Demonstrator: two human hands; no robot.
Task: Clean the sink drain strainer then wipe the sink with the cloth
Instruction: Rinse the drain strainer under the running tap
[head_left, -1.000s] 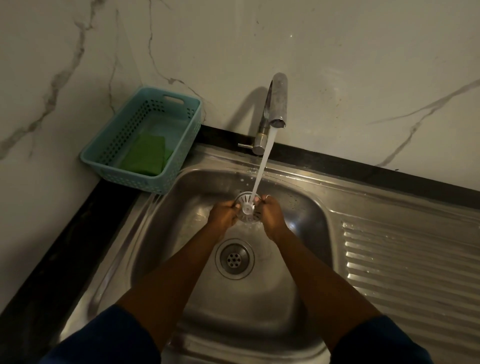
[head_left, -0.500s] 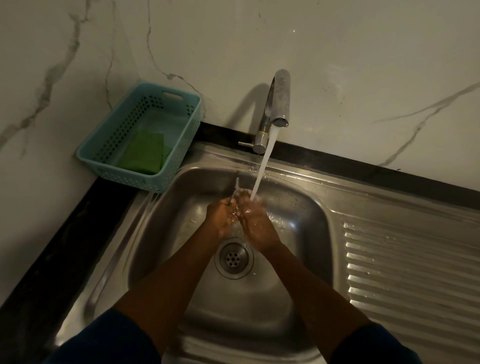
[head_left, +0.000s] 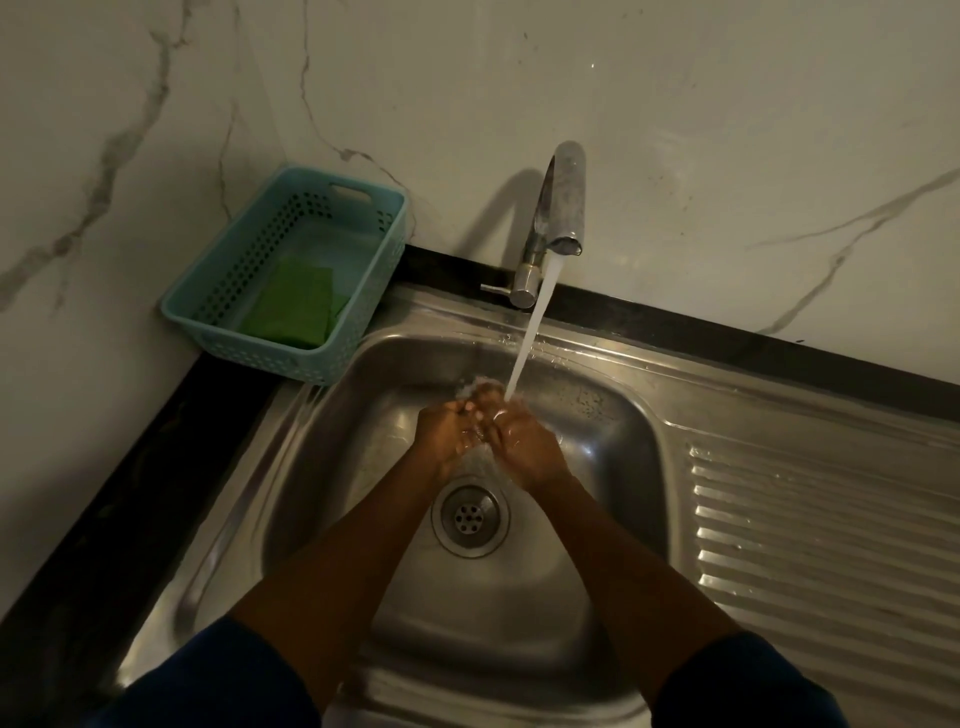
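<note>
Both hands were over the sink (head_left: 363, 467) basin, under the running water (head_left: 530, 338) from the faucet (head_left: 563, 202). Left hand (head_left: 441, 431) and right hand (head_left: 522, 441) were pressed close together, touching, just above and behind the open drain (head_left: 470, 514). Fingers (head_left: 465, 410) of both hands were curled inward toward each other. The stream landed on the right hand's knuckles and splashed off.

The strainer was not clearly visible. It was not seated in the drain, and only a pale wet blur showed at the fingertips, so I cannot tell whether the fingers were clamped on it or just rubbing together. Water ran down between the palms toward the drain.

The green cloth (head_left: 291, 306) lay flat in the teal basket (head_left: 291, 353), at its near end. The basket sat on the black counter (head_left: 130, 467) in the back-left corner, its right edge overhanging the sink rim, well apart from the hands.

The ribbed drainboard (head_left: 810, 519) ran off to the right of the basin, with droplets on it. A marble wall (head_left: 675, 130) stood behind the faucet. Dark blue sleeves (head_left: 218, 680) were pushed up to the elbows, forearms bare. Lighting was dim.
</note>
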